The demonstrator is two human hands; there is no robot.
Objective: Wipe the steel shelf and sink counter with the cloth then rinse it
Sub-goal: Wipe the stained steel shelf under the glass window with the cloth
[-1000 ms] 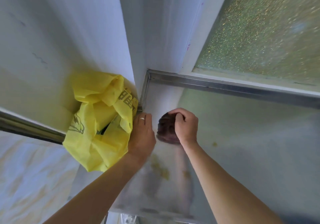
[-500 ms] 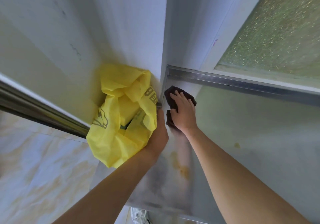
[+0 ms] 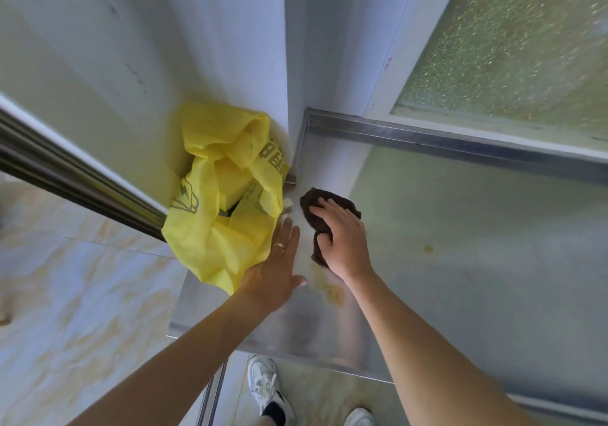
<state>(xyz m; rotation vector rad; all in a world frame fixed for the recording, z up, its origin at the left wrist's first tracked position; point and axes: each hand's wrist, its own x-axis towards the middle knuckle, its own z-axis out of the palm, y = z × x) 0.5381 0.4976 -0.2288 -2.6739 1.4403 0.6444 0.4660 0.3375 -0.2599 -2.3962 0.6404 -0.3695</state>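
The steel shelf (image 3: 460, 261) fills the middle and right of the head view, with yellowish stains near its front left part. A dark brown cloth (image 3: 311, 206) lies bunched on the shelf near the back left corner. My right hand (image 3: 343, 241) lies on top of the cloth, pressing it to the steel with fingers spread over it and thumb at its side. My left hand (image 3: 274, 271) rests flat with straight fingers against a yellow plastic bag (image 3: 214, 215), holding it off to the left at the shelf's edge.
A raised steel lip (image 3: 460, 144) runs along the shelf's back under a frosted window (image 3: 513, 47). White wall panels meet at the corner behind. A steel rail (image 3: 75, 182) crosses at the left. Below are marbled floor tiles and my white shoes (image 3: 266, 389).
My right hand with the cloth has slid back from the shelf's back corner toward me. My left hand has opened flat against the yellow bag. The view has shifted downward.
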